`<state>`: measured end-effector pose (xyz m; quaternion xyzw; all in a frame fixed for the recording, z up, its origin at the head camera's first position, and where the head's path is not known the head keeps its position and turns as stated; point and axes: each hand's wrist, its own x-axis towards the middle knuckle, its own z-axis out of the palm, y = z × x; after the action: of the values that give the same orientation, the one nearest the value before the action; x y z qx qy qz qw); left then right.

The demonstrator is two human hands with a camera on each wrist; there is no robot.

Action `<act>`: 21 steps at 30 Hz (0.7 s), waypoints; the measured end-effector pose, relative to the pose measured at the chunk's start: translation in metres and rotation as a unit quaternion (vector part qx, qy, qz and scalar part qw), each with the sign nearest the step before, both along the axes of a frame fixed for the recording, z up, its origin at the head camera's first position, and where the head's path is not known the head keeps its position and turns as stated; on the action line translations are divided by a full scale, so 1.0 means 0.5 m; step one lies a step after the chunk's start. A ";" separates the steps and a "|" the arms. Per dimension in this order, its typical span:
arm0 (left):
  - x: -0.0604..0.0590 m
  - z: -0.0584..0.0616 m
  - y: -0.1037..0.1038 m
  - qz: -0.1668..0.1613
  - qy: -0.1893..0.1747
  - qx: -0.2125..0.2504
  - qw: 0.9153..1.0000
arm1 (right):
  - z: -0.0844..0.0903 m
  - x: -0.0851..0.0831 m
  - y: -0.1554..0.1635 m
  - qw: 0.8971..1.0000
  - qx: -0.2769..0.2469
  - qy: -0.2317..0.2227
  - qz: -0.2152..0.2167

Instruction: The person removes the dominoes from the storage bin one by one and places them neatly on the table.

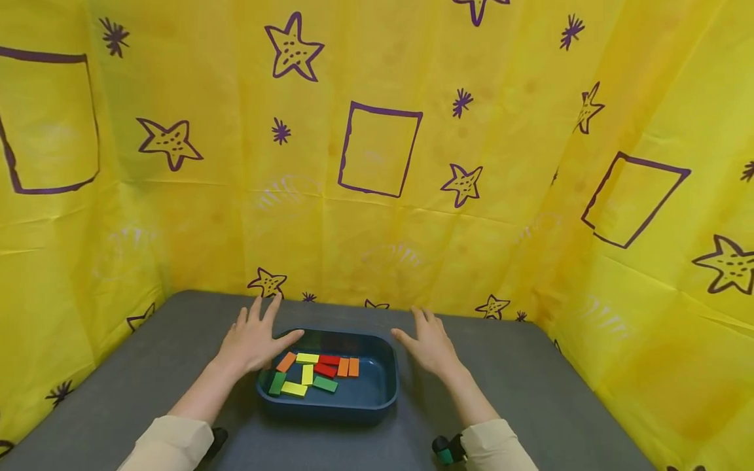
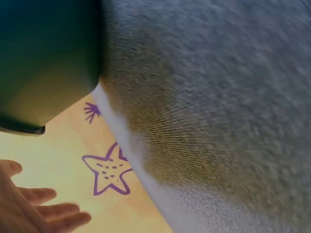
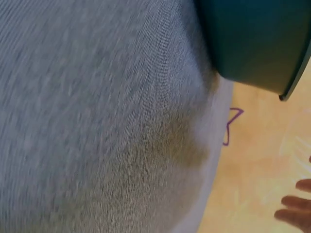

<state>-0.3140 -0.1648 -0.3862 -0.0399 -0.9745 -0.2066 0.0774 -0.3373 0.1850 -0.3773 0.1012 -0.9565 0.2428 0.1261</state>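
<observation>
A dark blue rectangular tub (image 1: 368, 386) with rounded corners stands on the grey table. Inside lie several small flat blocks: orange blocks (image 1: 287, 362), yellow blocks (image 1: 294, 389), red blocks (image 1: 326, 371) and green blocks (image 1: 325, 384), mostly toward its left half. My left hand (image 1: 250, 340) hovers by the tub's left end, fingers spread and thumb reaching over the rim. Off the right end, my right hand (image 1: 432, 343) is held with its fingers extended and thumb toward the tub. Both palms hold nothing. Each wrist view shows the tub's outer wall (image 2: 53, 53) and part of that hand.
Grey cloth covers the table (image 1: 501, 379), which reaches to the curtain at the back. Yellow curtains (image 1: 377, 248) with purple stars and frames surround it on the left, back and right. A dark wrist device (image 1: 449, 449) sits at the right sleeve.
</observation>
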 end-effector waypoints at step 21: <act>-0.012 -0.004 -0.030 -0.037 -0.082 0.206 0.974 | 0.004 0.015 -0.115 0.906 -0.395 -0.124 0.086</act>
<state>-0.3201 -0.1797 -0.3883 -0.0425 -0.9120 -0.4080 -0.0038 -0.3299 0.1273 -0.3754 0.0941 -0.7782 0.6208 0.0145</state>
